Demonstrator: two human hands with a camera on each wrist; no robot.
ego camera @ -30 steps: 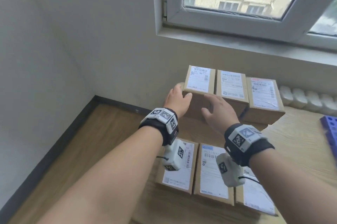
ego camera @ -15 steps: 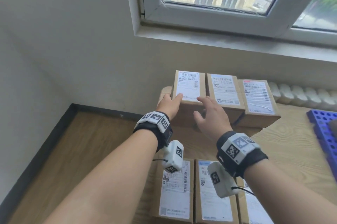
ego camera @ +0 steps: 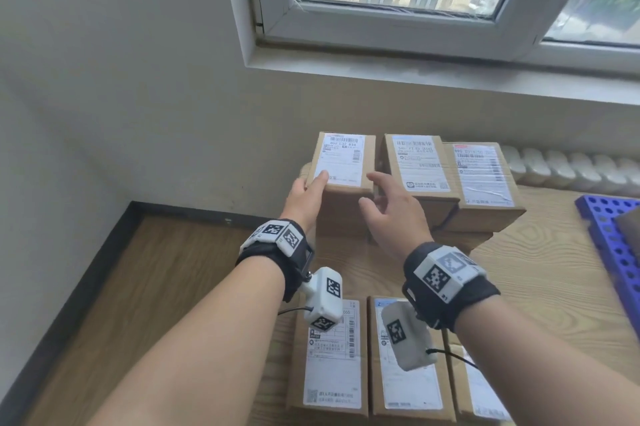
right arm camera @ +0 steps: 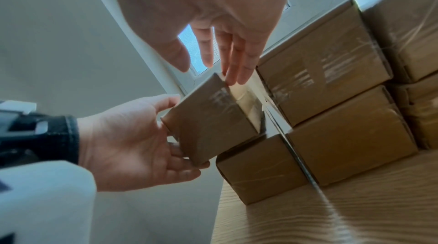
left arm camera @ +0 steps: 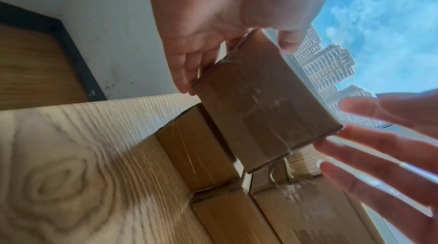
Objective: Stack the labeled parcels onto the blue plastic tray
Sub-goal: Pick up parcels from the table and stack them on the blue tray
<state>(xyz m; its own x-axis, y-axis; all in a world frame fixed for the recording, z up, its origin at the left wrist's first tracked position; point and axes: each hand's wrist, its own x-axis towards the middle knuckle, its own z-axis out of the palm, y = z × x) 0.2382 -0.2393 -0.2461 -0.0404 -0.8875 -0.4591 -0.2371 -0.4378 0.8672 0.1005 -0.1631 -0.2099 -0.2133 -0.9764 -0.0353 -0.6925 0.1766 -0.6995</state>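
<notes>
Brown cardboard parcels with white labels stand in a two-high row at the back of the wooden table. My left hand (ego camera: 306, 193) grips the leftmost top parcel (ego camera: 343, 162), thumb on its label and fingers under its left side. In the left wrist view this parcel (left arm camera: 265, 109) is tilted and lifted off the box below. My right hand (ego camera: 388, 207) is open, its straight fingers (right arm camera: 234, 64) touching the parcel's (right arm camera: 208, 124) right top edge. The blue plastic tray (ego camera: 609, 242) lies at the right edge, partly cut off.
Two more top-row parcels (ego camera: 417, 162) (ego camera: 481, 172) stand right of the held one. A second row of labelled parcels (ego camera: 332, 356) lies flat near me. The wall, window sill and a white radiator (ego camera: 568, 169) stand close behind the stack.
The leftmost top parcel has tipped up and drawn away from its neighbour, leaving a gap. My left thumb moved onto its label; my right hand's fingers spread at its right side.
</notes>
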